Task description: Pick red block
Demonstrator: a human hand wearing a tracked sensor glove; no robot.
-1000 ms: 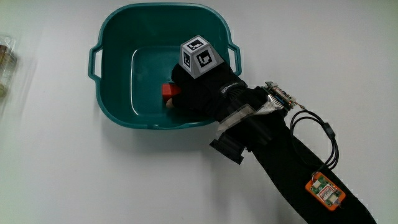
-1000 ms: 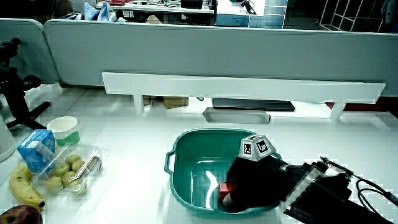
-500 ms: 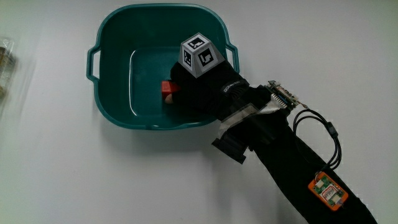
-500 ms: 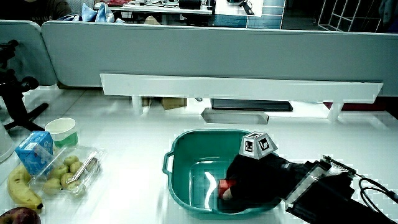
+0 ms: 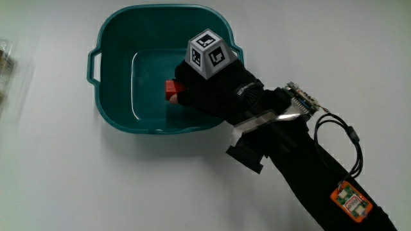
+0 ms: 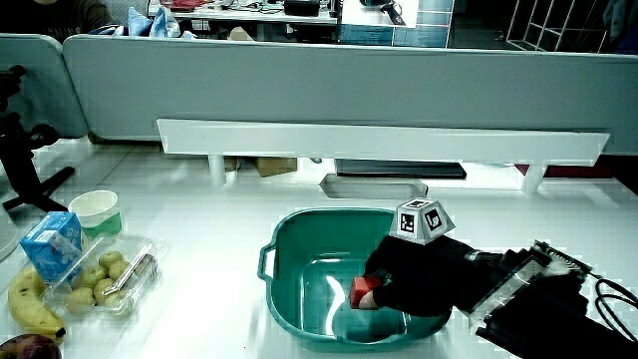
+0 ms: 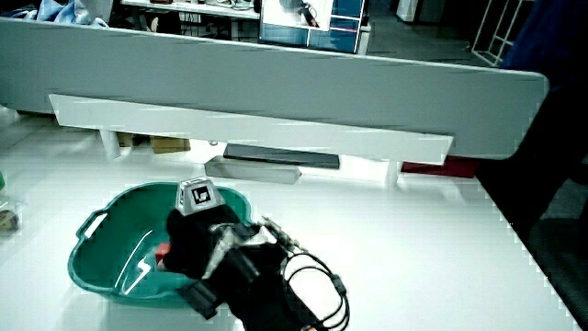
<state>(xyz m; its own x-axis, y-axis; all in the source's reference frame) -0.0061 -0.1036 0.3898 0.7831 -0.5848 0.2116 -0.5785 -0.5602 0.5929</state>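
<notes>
No words, brands or numbers could be read; the cube (image 5: 210, 55) on the hand (image 5: 215, 90) bore only black-and-white coded marks, not letters.

Glossy plastic basin (image 5: 115, 102); matt cloth glove (image 5: 215, 93)

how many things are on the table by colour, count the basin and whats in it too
Teal: 1, the basin
Red: 2, the red block in the hand; a dark red fruit
Blue: 1, the carton
Yellow: 1, the banana
White and green: 1, the cup
Clear: 1, the tray of small green fruit
Total: 7
</notes>
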